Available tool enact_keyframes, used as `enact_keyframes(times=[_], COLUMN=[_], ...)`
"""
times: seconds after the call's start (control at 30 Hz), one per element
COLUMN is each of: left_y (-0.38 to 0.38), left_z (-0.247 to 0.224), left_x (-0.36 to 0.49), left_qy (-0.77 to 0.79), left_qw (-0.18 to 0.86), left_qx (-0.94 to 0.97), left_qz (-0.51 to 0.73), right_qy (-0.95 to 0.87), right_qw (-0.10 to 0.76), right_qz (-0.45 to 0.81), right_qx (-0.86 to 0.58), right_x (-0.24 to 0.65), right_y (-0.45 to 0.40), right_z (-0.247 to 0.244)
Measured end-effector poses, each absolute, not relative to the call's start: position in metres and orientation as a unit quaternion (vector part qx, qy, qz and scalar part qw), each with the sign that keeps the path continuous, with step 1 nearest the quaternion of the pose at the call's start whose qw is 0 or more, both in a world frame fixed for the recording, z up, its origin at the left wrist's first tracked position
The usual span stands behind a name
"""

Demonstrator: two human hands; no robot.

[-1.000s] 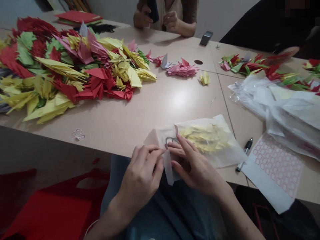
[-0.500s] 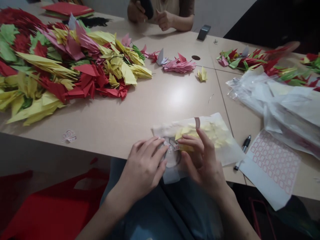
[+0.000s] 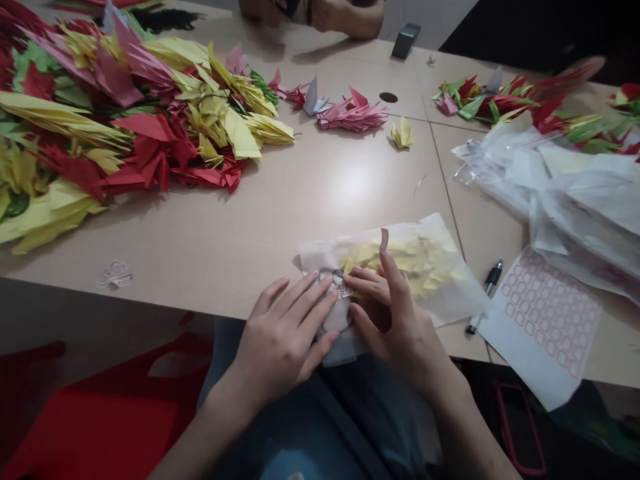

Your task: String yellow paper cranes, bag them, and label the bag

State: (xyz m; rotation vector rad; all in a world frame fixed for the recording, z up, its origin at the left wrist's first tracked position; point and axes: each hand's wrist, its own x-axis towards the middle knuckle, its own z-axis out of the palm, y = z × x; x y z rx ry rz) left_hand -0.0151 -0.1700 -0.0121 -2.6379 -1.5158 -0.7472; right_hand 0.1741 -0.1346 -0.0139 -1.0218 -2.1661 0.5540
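A translucent white bag (image 3: 463, 300) with yellow folded paper (image 3: 425, 267) inside lies at the table's front edge. My left hand (image 3: 285, 327) rests on the bag's left end, fingers spread and nearly flat. My right hand (image 3: 395, 320) is beside it with fingers apart, its fingertips near a small printed label (image 3: 343, 290) on the bag. A small red-edged sticker (image 3: 385, 240) stands at the tip of my raised right index finger. Between the hands, a dark curved line shows on the bag; I cannot make out what it is.
Folded paper cranes (image 3: 150, 133) in strings pile at left, more (image 3: 490, 100) at right. A sticker sheet (image 3: 545, 320), pen (image 3: 493, 277) and plastic bags (image 3: 540, 180) lie right. Sticker scraps (image 3: 115, 275) lie front left. A person's arms (image 3: 345, 17) are across the table.
My right hand has moved slightly left, closer to the label. My left fingers lie flatter on the bag. The camera view has shifted down a little.
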Motion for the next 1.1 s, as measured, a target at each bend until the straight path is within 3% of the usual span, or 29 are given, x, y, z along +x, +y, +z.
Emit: enact_keyframes(times=[0.33, 1.1], left_y=[-0.172, -0.170], left_z=[-0.007, -0.004], left_x=[-0.014, -0.001], left_qy=[-0.482, -0.524], left_qw=[-0.005, -0.027], left_qx=[-0.855, -0.817], left_qz=[-0.193, -0.239], right_qy=[-0.832, -0.832], right_qw=[0.333, 0.320], right_qz=[0.212, 0.223], right_qx=[-0.390, -0.394], right_x=[0.175, 0.176], right_y=[-0.134, -0.134], right_z=[-0.014, -0.013])
